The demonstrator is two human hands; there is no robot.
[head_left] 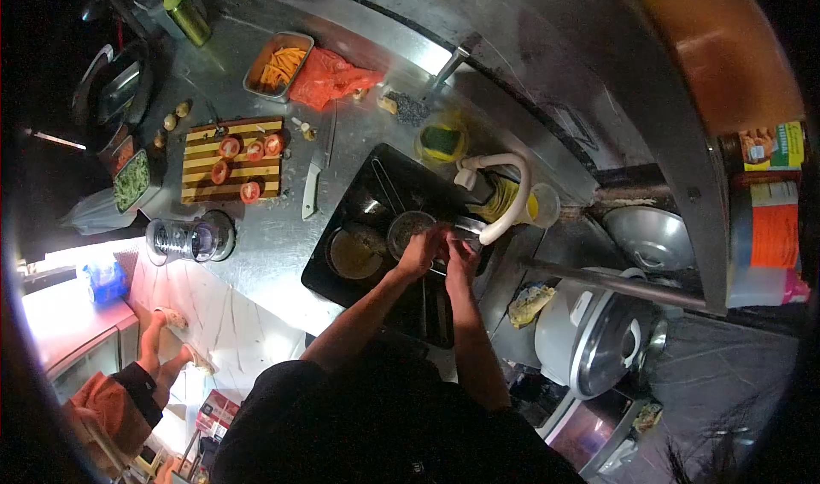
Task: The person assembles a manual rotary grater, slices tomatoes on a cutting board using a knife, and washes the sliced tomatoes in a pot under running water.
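Red box (218, 411), lettering illegible | board (198, 176), cut tomatoes (229, 147) | knife (318, 164) | sink (363, 195), round vessel (407, 226) inside | left hand (417, 258), at vessel's right rim, fingers bent, grip cannot be told | right hand (462, 264), just beside, fingers bent, hold cannot be told | tap (518, 195) | orange label (775, 236), print unreadable

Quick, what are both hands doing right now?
Left hand: over the sink; can't tell if it's holding something.
Right hand: beside the left; can't tell either.
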